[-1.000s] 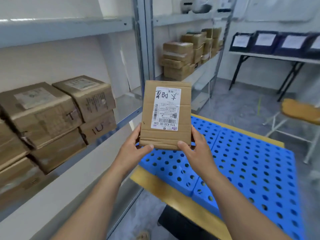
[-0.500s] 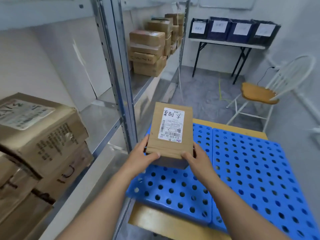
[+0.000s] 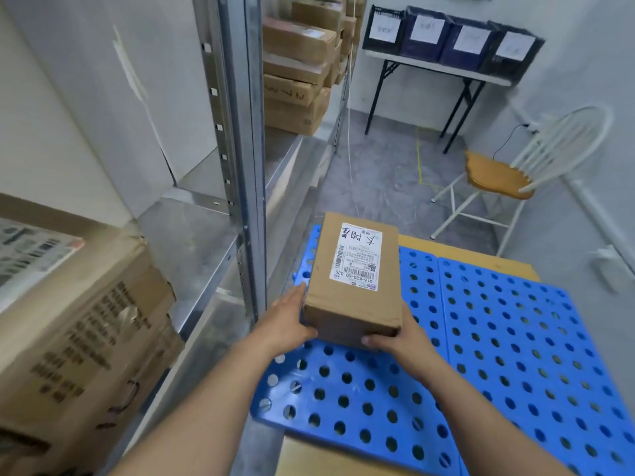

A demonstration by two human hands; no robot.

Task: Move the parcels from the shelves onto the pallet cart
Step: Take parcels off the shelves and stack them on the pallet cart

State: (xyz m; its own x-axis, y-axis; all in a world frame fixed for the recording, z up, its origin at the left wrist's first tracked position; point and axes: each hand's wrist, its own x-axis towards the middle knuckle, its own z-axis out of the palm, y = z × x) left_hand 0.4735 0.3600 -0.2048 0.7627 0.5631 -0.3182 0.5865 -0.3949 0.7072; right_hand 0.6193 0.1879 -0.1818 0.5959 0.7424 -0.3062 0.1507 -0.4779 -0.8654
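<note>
Parcel (image 3: pixel 354 280) lies flat and low at the far left corner of the blue pallet (image 3: pixel 498 338), a brown cardboard box with its white label (image 3: pixel 357 257) facing up, showing a barcode and handwritten marks. Whether its underside touches the pallet I cannot tell. Both hands hold the parcel at its near end. The left hand (image 3: pixel 288 317) lies along the left side, fingers stretched forward against the cardboard and thumb hooked round the near corner. The right hand (image 3: pixel 402 338) clasps the right near corner, thumb pressed on the near face, its fingers hidden behind the box. Both forearms are bare.

The pallet is plastic, dotted with round holes, in two panels side by side. It rests on the cart (image 3: pixel 343 455), whose tan deck shows at the near edge and again beyond the parcel.

To the left stands a grey metal shelf (image 3: pixel 192 235), its slotted upright post (image 3: pixel 240 149) just beside the left hand. Near the camera, large cardboard boxes (image 3: pixel 79 321) sit piled on it, blurred, with printed lettering. Farther along, past the post, is another stack (image 3: pixel 295 73) of cardboard.

At the back wall a folding table (image 3: pixel 436 67) carries four dark bins (image 3: pixel 457 56), each with a white paper on its front. A white chair (image 3: pixel 498 173) with a wooden seat stands on the grey floor to the right, apart from the cart.
</note>
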